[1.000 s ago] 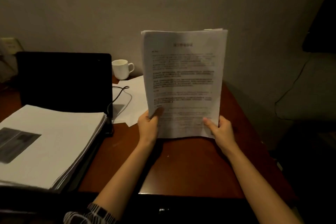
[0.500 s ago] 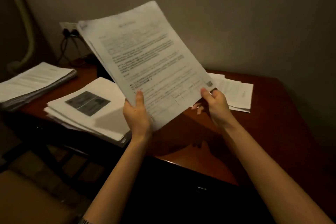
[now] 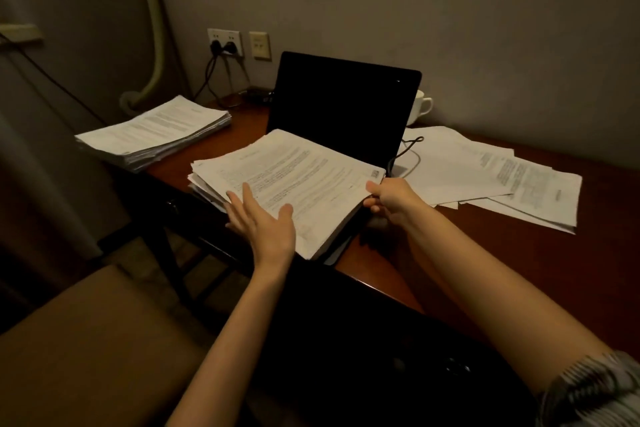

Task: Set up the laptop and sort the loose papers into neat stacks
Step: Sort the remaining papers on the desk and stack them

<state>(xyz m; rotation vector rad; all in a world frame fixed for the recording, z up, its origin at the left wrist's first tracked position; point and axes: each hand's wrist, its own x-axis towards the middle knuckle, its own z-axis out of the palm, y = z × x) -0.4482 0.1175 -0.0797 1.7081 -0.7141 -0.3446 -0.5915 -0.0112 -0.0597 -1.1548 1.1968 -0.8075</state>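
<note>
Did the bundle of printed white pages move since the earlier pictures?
Yes. The bundle of printed white pages, earlier held upright in the air, now lies on the thick paper pile in front of the black laptop screen.

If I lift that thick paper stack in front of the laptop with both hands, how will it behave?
The thick stack is probably heavy: many sheets show at its edge. Nothing visibly binds it, and lower sheets already jut out unevenly on the left, so it may sag and slide apart. The right hand pinches only one corner; supporting it from underneath seems safer.
</note>
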